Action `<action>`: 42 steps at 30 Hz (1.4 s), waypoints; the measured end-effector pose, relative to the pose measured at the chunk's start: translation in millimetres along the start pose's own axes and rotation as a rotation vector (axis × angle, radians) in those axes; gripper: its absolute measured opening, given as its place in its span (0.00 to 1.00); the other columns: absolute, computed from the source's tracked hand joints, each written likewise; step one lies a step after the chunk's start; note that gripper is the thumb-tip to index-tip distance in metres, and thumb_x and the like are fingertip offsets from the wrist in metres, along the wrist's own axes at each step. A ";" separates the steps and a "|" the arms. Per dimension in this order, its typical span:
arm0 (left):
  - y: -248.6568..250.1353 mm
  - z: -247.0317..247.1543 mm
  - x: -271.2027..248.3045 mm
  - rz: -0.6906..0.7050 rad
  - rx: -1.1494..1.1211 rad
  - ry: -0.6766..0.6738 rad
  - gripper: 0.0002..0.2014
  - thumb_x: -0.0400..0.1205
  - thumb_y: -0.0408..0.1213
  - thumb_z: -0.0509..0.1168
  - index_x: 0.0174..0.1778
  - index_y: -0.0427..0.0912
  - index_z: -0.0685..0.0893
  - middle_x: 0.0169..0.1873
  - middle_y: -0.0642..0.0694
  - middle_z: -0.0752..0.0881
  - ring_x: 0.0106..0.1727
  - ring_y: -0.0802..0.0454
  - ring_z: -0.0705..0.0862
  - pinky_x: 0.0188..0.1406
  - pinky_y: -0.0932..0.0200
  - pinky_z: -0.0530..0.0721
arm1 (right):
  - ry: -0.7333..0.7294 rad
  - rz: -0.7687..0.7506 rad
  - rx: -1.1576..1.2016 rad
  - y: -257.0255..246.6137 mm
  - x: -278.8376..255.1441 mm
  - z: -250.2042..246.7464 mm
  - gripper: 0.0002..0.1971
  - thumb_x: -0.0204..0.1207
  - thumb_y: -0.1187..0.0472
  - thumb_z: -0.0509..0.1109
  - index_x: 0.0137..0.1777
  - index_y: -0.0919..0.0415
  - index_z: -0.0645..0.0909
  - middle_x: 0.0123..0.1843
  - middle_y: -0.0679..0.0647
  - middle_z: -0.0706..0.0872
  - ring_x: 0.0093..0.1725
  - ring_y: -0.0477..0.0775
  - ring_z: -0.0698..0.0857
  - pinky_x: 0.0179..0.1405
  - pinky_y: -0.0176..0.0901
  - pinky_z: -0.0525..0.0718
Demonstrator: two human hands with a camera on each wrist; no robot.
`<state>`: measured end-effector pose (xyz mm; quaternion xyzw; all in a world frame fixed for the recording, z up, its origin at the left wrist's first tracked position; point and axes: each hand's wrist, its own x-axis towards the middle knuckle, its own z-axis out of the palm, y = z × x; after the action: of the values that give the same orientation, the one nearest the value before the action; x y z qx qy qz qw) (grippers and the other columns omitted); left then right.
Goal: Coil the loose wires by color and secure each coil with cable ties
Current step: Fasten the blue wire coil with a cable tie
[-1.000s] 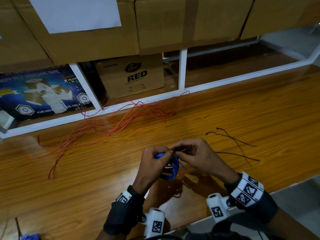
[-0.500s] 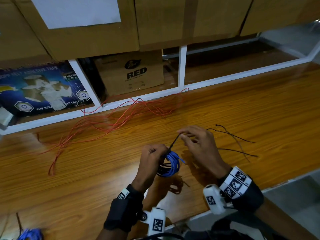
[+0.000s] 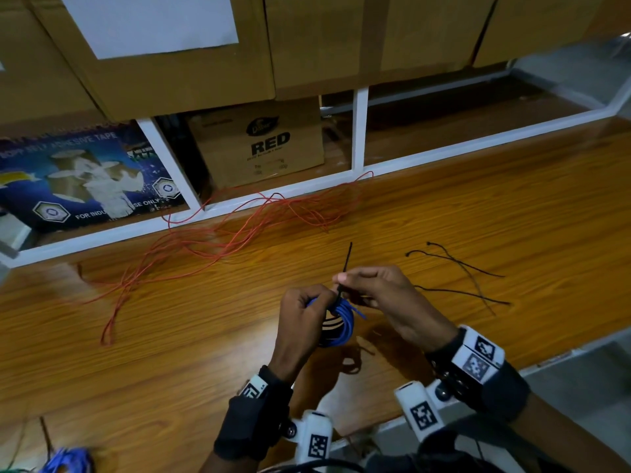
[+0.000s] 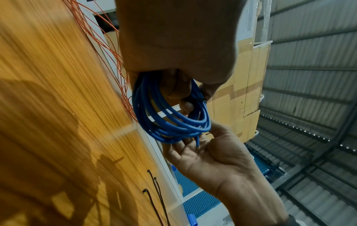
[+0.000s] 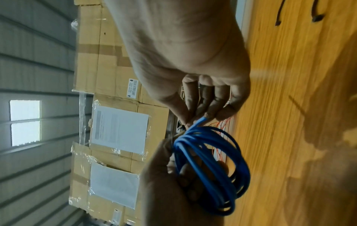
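The table [image 3: 478, 213] is glossy, grained wood. The blue wire coil [image 4: 170, 122] wears smooth plastic insulation, while the stacked boxes [image 3: 191, 73] are matt brown cardboard with paper labels.

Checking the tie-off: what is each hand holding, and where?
Left hand grips the blue coil at its top; right hand pinches the black cable tie near the coil.

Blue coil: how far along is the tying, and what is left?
Done: the blue coil is wound, gripped by the left hand. In hand: the right hand pinches a black cable tie at the coil, its tail sticking up. Left: the red wire lies loose; spare ties wait on the table.
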<state>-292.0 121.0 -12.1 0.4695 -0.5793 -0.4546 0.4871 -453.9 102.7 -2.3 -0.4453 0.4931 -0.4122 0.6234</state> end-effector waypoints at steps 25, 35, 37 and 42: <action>-10.1 8.6 -4.2 -0.103 0.065 -0.096 0.21 0.85 0.47 0.60 0.28 0.39 0.76 0.19 0.53 0.66 0.20 0.54 0.62 0.25 0.57 0.61 | 0.166 -0.238 -0.268 7.3 13.5 -11.6 0.07 0.77 0.67 0.79 0.37 0.65 0.90 0.34 0.59 0.91 0.34 0.52 0.86 0.40 0.51 0.87; -11.2 -5.9 9.3 -0.142 -0.054 -0.208 0.17 0.87 0.46 0.60 0.35 0.41 0.81 0.21 0.54 0.65 0.19 0.56 0.62 0.22 0.63 0.61 | 0.134 -0.406 -0.098 -7.3 -16.8 8.1 0.09 0.78 0.72 0.76 0.36 0.66 0.86 0.34 0.63 0.87 0.35 0.53 0.85 0.39 0.43 0.85; -15.5 -5.6 8.2 -0.156 -0.003 -0.192 0.23 0.91 0.43 0.60 0.39 0.25 0.78 0.20 0.56 0.66 0.18 0.58 0.63 0.20 0.64 0.62 | 0.106 -0.503 -0.236 2.0 -23.0 10.8 0.10 0.78 0.71 0.77 0.40 0.55 0.89 0.41 0.56 0.93 0.43 0.52 0.92 0.43 0.43 0.89; -15.8 -6.6 -2.1 -0.210 0.011 -0.161 0.20 0.92 0.41 0.58 0.38 0.31 0.79 0.19 0.55 0.66 0.18 0.56 0.62 0.21 0.63 0.62 | 0.079 -0.526 -0.331 8.2 -14.6 2.4 0.09 0.78 0.68 0.78 0.44 0.51 0.89 0.45 0.49 0.94 0.47 0.48 0.92 0.45 0.37 0.87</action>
<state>-283.7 120.3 -27.2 0.4921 -0.5667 -0.5363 0.3861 -453.5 119.1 -6.4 -0.6364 0.4454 -0.4906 0.3949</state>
